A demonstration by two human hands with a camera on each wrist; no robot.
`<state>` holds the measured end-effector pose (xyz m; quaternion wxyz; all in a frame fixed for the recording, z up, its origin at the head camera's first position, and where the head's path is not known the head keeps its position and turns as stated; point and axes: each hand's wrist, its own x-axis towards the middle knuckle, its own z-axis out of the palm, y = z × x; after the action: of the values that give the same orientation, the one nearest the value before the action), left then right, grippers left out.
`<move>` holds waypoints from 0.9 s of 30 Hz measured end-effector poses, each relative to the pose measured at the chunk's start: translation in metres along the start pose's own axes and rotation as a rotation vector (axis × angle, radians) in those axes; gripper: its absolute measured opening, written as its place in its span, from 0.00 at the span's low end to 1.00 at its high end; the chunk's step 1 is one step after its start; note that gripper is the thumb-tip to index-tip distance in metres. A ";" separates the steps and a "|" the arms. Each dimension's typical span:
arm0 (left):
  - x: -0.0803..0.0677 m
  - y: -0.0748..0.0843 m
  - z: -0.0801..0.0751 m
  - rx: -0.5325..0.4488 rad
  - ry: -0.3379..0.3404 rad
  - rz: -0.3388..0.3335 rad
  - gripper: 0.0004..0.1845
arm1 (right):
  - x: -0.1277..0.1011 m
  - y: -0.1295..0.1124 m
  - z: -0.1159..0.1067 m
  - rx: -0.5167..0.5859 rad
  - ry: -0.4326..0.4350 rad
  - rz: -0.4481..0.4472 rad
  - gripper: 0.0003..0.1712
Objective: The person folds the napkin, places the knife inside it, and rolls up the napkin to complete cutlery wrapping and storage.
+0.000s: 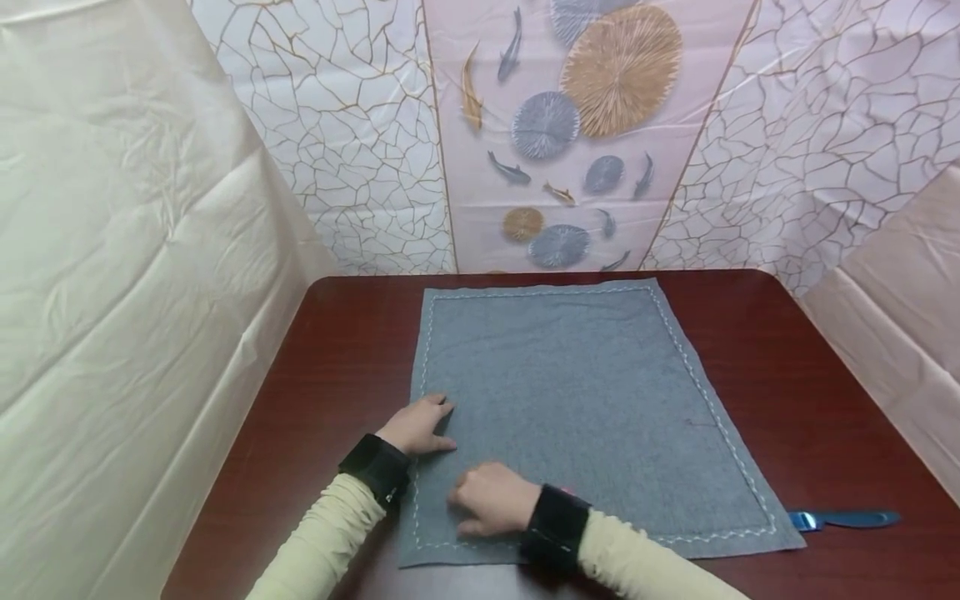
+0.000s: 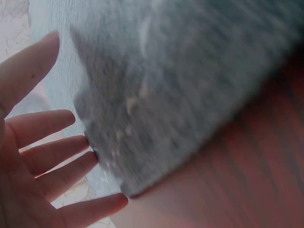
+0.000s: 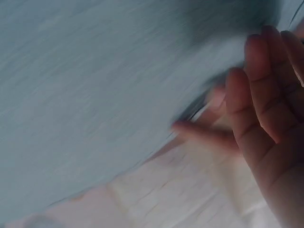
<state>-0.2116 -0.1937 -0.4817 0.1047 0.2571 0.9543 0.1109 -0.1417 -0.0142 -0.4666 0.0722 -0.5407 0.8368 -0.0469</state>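
A grey felt cloth (image 1: 585, 400) with white stitching along its border lies flat on a dark red-brown table (image 1: 345, 358). My left hand (image 1: 416, 427) rests at the cloth's left edge, fingers flat. In the left wrist view the left hand (image 2: 42, 161) has its fingers straight and spread, their tips at the edge of the cloth (image 2: 180, 85). My right hand (image 1: 491, 500) lies on the cloth near its front left corner. The blurred right wrist view shows the right hand (image 3: 266, 114) with relaxed fingers over the cloth (image 3: 95, 85). Neither hand holds anything.
A blue handle-like object (image 1: 843, 519) lies on the table at the cloth's front right corner, partly under it. Patterned sheets hang behind the table and cream sheets stand close at both sides. Both wrists wear black bands.
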 end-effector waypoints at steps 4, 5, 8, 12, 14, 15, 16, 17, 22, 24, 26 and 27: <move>-0.001 -0.007 -0.002 -0.025 0.058 0.026 0.30 | 0.016 -0.017 0.007 -0.088 0.018 -0.058 0.22; -0.001 -0.009 -0.003 -0.032 0.064 0.029 0.29 | 0.019 -0.021 0.009 -0.106 0.026 -0.061 0.24; -0.003 -0.010 -0.004 -0.046 0.063 0.022 0.28 | 0.024 -0.031 0.012 -0.163 0.053 -0.062 0.26; -0.006 -0.009 -0.004 -0.065 0.048 0.008 0.28 | 0.031 -0.043 0.020 -0.205 0.079 -0.084 0.19; -0.007 -0.009 -0.003 -0.082 0.043 -0.001 0.27 | 0.033 -0.046 0.024 -0.203 0.098 -0.098 0.11; -0.007 -0.009 -0.002 -0.090 0.044 -0.003 0.27 | 0.033 -0.047 0.025 -0.196 0.114 -0.101 0.08; -0.006 -0.009 -0.002 -0.094 0.046 -0.004 0.27 | 0.033 -0.048 0.026 -0.185 0.133 -0.099 0.05; -0.006 -0.009 -0.002 -0.095 0.046 -0.002 0.27 | 0.033 -0.048 0.026 -0.168 0.153 -0.094 0.03; -0.005 -0.011 -0.003 -0.110 0.051 0.018 0.26 | 0.031 -0.045 0.020 -0.034 0.227 -0.017 0.08; -0.006 -0.012 -0.004 -0.123 0.049 0.017 0.26 | 0.030 -0.042 0.016 0.030 0.243 0.029 0.06; -0.006 -0.012 -0.005 -0.130 0.044 0.008 0.26 | 0.029 -0.038 0.013 0.087 0.242 0.072 0.08; -0.006 -0.013 -0.005 -0.130 0.040 0.002 0.26 | 0.028 -0.037 0.012 0.119 0.238 0.092 0.11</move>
<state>-0.2134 -0.2084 -0.4795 0.1019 0.2486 0.9467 0.1778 -0.1181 -0.0548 -0.4742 0.0062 -0.4871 0.8592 -0.1568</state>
